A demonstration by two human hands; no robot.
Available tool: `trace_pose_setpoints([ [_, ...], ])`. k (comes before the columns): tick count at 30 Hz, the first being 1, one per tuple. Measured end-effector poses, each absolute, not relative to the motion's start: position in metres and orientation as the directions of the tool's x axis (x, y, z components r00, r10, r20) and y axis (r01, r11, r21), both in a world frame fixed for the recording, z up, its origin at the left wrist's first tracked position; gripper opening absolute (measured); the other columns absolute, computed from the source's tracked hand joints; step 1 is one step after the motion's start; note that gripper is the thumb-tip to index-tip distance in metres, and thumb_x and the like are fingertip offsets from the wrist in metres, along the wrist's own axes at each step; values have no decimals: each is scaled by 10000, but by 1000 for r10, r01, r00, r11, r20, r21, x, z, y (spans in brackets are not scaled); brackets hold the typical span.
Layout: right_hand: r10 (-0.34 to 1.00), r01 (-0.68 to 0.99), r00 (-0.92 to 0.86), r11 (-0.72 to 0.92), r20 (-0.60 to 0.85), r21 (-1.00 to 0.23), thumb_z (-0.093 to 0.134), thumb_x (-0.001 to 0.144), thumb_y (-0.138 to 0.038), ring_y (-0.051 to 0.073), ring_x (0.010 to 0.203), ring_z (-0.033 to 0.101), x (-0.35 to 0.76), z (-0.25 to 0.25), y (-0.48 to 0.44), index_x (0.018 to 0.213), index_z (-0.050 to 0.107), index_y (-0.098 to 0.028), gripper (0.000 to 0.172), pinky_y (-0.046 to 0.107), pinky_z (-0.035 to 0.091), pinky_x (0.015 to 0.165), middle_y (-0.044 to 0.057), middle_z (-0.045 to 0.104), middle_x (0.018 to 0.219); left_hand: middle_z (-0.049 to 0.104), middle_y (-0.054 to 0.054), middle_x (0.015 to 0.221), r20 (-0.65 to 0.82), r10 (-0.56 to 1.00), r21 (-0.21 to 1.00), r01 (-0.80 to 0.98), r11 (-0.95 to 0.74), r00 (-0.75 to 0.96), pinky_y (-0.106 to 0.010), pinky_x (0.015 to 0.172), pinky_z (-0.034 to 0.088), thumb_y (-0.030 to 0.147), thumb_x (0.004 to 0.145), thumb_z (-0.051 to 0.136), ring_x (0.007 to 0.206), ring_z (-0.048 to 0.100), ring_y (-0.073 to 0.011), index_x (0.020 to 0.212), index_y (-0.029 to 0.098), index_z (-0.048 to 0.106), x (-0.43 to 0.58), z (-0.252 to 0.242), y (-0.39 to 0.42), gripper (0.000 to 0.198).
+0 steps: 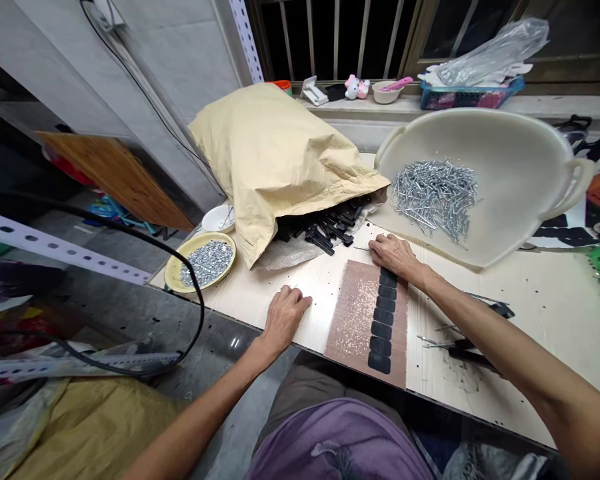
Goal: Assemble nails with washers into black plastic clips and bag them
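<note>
My right hand (396, 257) rests at the far end of a brown board (353, 320), fingers pinched together. A thin metal pin (362, 249) shows at its fingertips. Below this hand, a column of black rectangular pads (383, 329) runs down the board, whose left part is speckled with pale worn marks. My left hand (285, 317) lies on the table's front edge, left of the board, with curled fingers; what they hold, if anything, is hidden. Black plastic parts (330, 227) spill from the mouth of a cream sack (285, 147) beyond both hands.
A large white scoop-shaped basin (515, 173) holds a heap of metal pins (435, 197). Small metal pieces fill a yellow bowl (173, 272) at left, beside a white bowl (215, 219). Black parts with metal rods (467, 353) lie under my right forearm. A black cable (200, 300) loops at left.
</note>
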State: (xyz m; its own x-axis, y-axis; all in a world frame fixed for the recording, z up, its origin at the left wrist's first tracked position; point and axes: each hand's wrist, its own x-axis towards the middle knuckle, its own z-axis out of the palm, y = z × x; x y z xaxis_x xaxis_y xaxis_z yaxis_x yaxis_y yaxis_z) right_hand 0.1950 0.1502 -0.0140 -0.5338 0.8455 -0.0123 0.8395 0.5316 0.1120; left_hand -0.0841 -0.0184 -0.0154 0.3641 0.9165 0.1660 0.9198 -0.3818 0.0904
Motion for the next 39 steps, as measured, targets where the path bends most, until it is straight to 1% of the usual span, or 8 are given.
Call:
trace_pose_setpoints([
  [5,845,871,-485,490,225,37,400,887,-223,180,772,526,204,-7,142,999,610,-163,245,266,307,577,83,607,915,589,-83,843,133,903,199,882,-428,408,-339,714,392,192,902,434,819,460,-210,871,167,631,-82,-12,-13,201],
  [7,821,865,-457,500,343,-45,404,896,-217,189,830,542,203,3,126,1025,622,-165,259,267,357,619,88,609,947,605,-79,844,160,921,353,851,-389,354,-331,723,407,203,886,462,831,490,-206,855,168,638,-82,-10,-10,182],
  [10,810,799,-415,542,414,-260,383,931,-238,164,796,564,189,19,86,1075,626,-179,288,258,424,598,76,614,959,639,-60,828,160,979,669,716,-200,125,-298,704,427,246,851,519,801,548,-185,843,172,658,-78,-5,-5,158],
  [12,804,713,-438,583,402,-390,385,946,-279,141,727,574,176,26,55,1070,636,-187,294,260,466,596,60,623,925,664,-52,803,61,997,846,533,-26,-47,-272,658,434,287,813,564,723,575,-164,829,161,671,-68,-2,-2,167],
  [14,792,653,-474,609,383,-450,405,944,-292,141,757,590,163,27,29,1103,629,-209,287,269,492,646,50,630,929,678,-48,788,-47,988,935,342,96,-147,-251,622,435,315,765,612,666,580,-147,828,145,680,-55,2,1,193],
  [22,834,717,-449,550,321,-428,394,948,-261,147,833,611,151,17,3,1235,552,-275,328,249,475,729,40,640,976,640,-15,722,-83,968,996,0,86,-238,-219,618,449,304,726,653,610,571,-101,819,126,650,-15,8,4,201],
  [31,850,781,-429,519,304,-349,403,947,-288,143,837,606,157,17,-2,1229,553,-290,319,228,442,680,28,649,934,637,-13,692,-16,972,1000,14,20,-233,-227,650,461,287,742,655,640,592,-110,795,131,638,-8,9,2,166],
  [39,864,780,-410,498,292,-380,373,957,-282,132,839,607,162,18,-7,1160,596,-247,303,214,435,695,34,651,933,626,4,705,-74,997,993,-95,71,-24,-220,658,476,282,741,680,631,604,-94,794,136,618,-17,7,5,167],
])
